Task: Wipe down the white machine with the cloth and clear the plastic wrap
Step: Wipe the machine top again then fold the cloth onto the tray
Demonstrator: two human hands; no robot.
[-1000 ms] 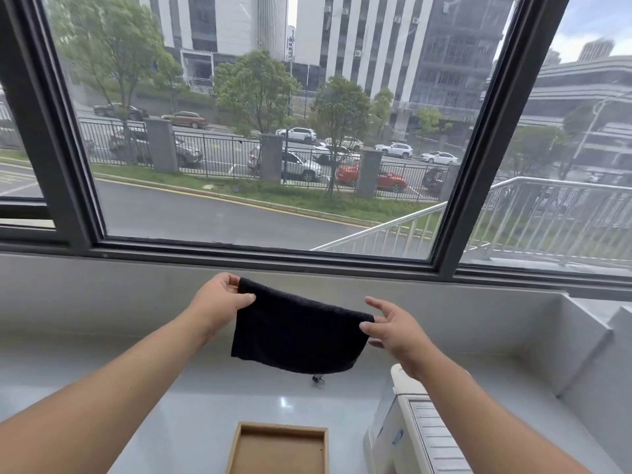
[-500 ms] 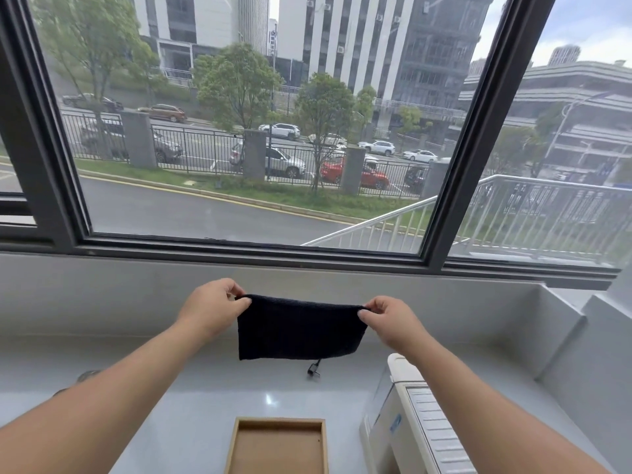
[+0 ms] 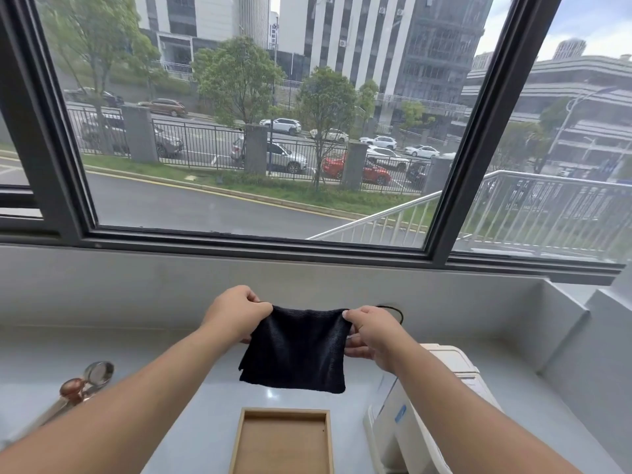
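Note:
A black cloth [image 3: 297, 350] hangs in the air above the grey counter, held by its two top corners. My left hand [image 3: 236, 313] pinches the left corner and my right hand [image 3: 371, 331] pinches the right corner. The white machine [image 3: 444, 367] stands at the lower right, partly hidden behind my right forearm; a thin film of clear plastic wrap [image 3: 388, 388] seems to cover its left side. A black cable [image 3: 393, 311] loops behind my right hand.
A shallow wooden tray [image 3: 244, 439] lies on the counter [image 3: 171, 371] below the cloth. A metal strainer with a copper knob [image 3: 94, 376] rests at the left. A grey wall ledge and a large dark-framed window [image 3: 461, 138] rise behind; a stepped wall closes the right side.
The cloth hangs longer and narrower than half a second ago, with my hands closer together. The view has tilted down, so the strainer at the left shows.

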